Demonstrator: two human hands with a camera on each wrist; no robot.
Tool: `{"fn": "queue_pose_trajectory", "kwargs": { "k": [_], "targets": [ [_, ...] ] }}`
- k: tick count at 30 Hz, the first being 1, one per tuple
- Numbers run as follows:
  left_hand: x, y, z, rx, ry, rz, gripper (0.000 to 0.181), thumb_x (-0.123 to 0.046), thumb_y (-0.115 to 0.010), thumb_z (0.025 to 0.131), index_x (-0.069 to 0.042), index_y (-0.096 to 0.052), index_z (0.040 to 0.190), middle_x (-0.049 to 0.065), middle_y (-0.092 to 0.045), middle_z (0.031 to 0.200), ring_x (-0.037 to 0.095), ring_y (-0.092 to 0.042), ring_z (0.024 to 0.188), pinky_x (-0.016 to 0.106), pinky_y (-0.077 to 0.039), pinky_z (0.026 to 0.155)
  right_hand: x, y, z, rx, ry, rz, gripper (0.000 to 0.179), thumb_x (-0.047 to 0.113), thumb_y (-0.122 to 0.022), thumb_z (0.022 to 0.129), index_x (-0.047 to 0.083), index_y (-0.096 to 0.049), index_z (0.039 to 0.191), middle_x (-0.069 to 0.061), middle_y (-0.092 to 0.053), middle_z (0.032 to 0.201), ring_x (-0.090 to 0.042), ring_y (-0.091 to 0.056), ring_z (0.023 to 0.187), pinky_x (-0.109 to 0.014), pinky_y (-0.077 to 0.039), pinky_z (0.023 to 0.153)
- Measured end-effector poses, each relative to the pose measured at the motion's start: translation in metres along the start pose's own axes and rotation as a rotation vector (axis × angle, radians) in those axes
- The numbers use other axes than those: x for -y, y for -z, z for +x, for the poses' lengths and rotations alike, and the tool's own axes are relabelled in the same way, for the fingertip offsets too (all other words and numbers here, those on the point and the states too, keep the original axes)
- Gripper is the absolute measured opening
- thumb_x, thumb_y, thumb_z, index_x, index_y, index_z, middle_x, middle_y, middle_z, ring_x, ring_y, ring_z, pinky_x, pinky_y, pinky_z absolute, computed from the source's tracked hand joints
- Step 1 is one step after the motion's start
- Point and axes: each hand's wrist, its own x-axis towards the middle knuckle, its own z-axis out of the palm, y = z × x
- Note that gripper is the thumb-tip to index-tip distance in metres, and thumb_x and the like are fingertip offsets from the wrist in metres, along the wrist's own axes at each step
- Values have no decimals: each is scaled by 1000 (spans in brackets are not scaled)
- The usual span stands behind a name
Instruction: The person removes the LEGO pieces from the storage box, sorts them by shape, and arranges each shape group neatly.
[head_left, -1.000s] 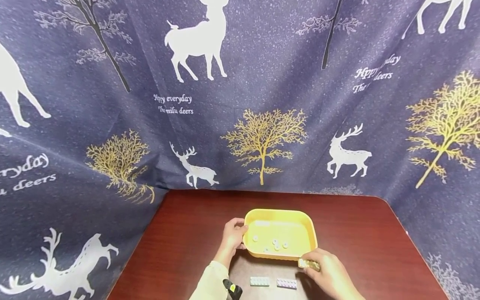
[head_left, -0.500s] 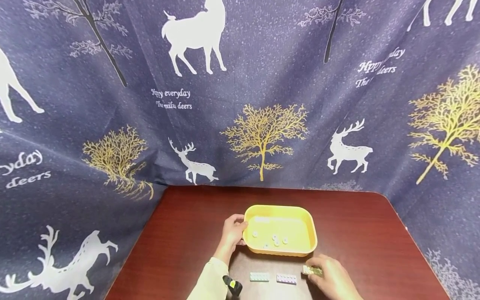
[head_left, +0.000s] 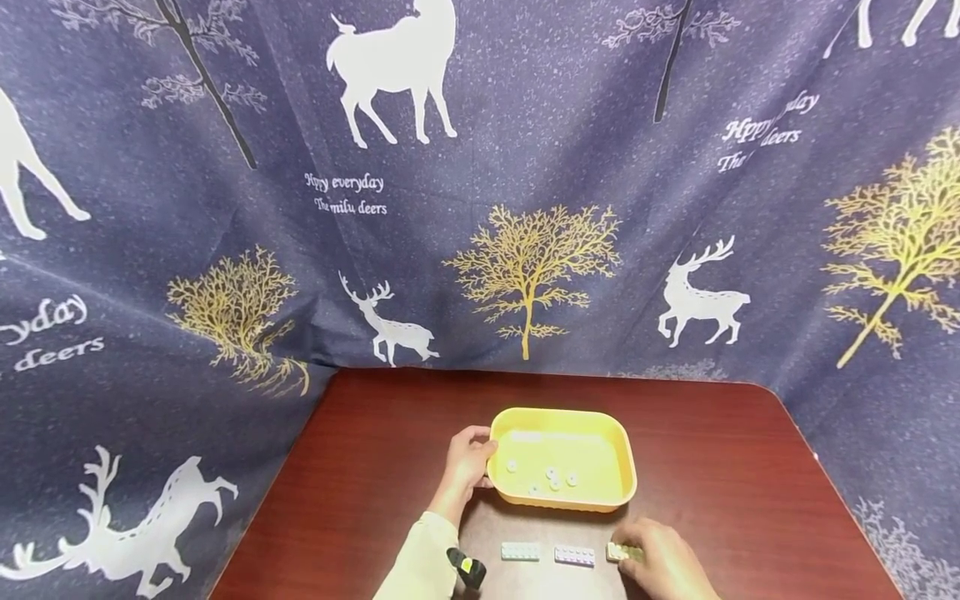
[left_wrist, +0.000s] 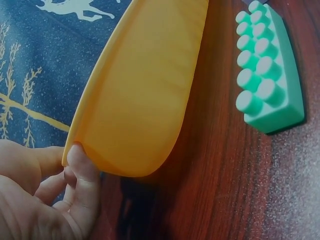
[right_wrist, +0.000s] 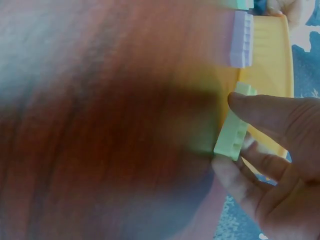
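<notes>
My left hand (head_left: pixel 468 460) pinches the left end of the yellow plastic bin (head_left: pixel 618 500) by its rim, thumb on one side and fingers on the other. In the right wrist view, my right hand (right_wrist: pixel 280 155) grips a pale yellow-green toy building brick (right_wrist: pixel 232 131) between thumb and fingers, low over the table. To its left lie a purple studded brick (head_left: pixel 574 557) and a mint green one (head_left: pixel 520 552), in a row in front of the bin. The green brick's two rows of studs show plainly in the left wrist view.
Several small white round pieces (head_left: pixel 555 483) lie on the bin's floor. The reddish-brown table (head_left: pixel 720 467) reaches back to a dark blue curtain (head_left: pixel 420 225) printed with deer and trees. A black strap with a yellow-green mark (head_left: pixel 467 567) sits by the left sleeve.
My right hand has moved from the bin's front right corner down toward the near side, carrying the yellow-green brick into line with the other two. The left hand stays on the bin.
</notes>
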Motion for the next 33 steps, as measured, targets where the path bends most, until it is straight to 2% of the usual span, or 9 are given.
{"fn": "queue_pose_trajectory", "kwargs": {
  "k": [16, 21, 27, 33],
  "targets": [
    [-1, -1, 0, -2, 3, 11, 31, -6, -65, 97, 1, -62, 127, 26, -66, 98, 25, -66, 61, 23, -53, 38, -2, -4, -1, 21, 22, -56, 31, 16, -91, 66, 28, -71, 86, 16, -66, 90, -5, -62, 84, -33, -57, 73],
    [-1, -1, -1, -6, 4, 10, 32, -6, -64, 97, 2, -62, 128, 26, -65, 98, 23, -65, 58, 22, -52, 37, -1, -5, -2, 46, -33, -53, 30, 18, -91, 67, 30, -69, 84, 16, -61, 89, -9, -60, 86, -34, -55, 74],
    [1, -2, 0, -10, 5, 15, 31, -6, -64, 98, 1, -63, 128, 25, -66, 98, 21, -64, 58, 22, -51, 37, 4, -3, -3, 50, -102, -62, 34, 16, -92, 64, 30, -70, 86, 16, -59, 90, -10, -58, 89, -33, -53, 74],
    [0, -2, 0, -10, 10, 9, 31, -6, -64, 97, 1, -63, 127, 26, -66, 99, 21, -64, 58, 22, -51, 37, 7, 8, -3, 38, -100, -58, 38, 18, -93, 63, 28, -71, 93, 15, -57, 89, -7, -57, 86, -30, -53, 72]
  ]
}}
